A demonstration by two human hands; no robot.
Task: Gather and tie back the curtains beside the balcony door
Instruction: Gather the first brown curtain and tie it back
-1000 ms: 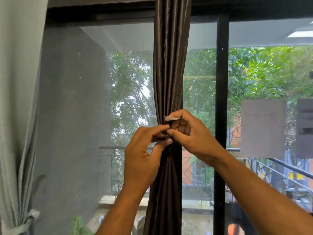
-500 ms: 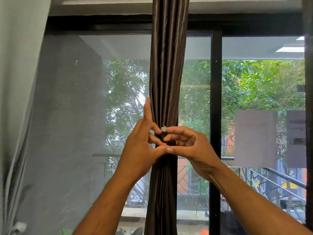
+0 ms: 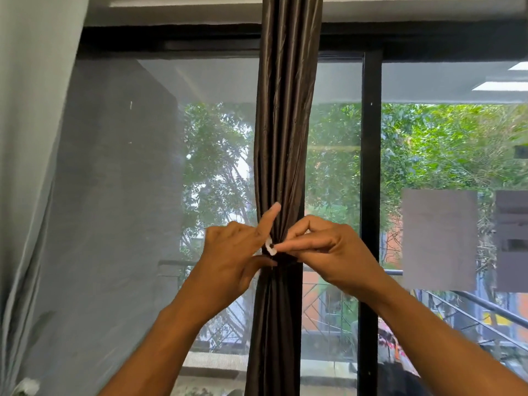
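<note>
At frame centre the brown curtain (image 3: pixel 281 155) hangs bunched, its dark tie band (image 3: pixel 281 257) mostly hidden behind fingers. The right hand (image 3: pixel 323 252) pinches a small white tab (image 3: pixel 270 248); the left hand (image 3: pixel 231 258) pinches the band, forefinger raised. Bare glass (image 3: pixel 334 155) lies either side.

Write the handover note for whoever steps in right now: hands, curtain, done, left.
Left hand: thumb and lower fingers pinch the dark tie band; index finger points up along the brown curtain.
Right hand: fingertips pinch the small white clip at the band.
Done: brown curtain gathered into one tight bundle, band around it.
Left: fasten the clip, let go. Grey sheer curtain hangs at far left.
</note>
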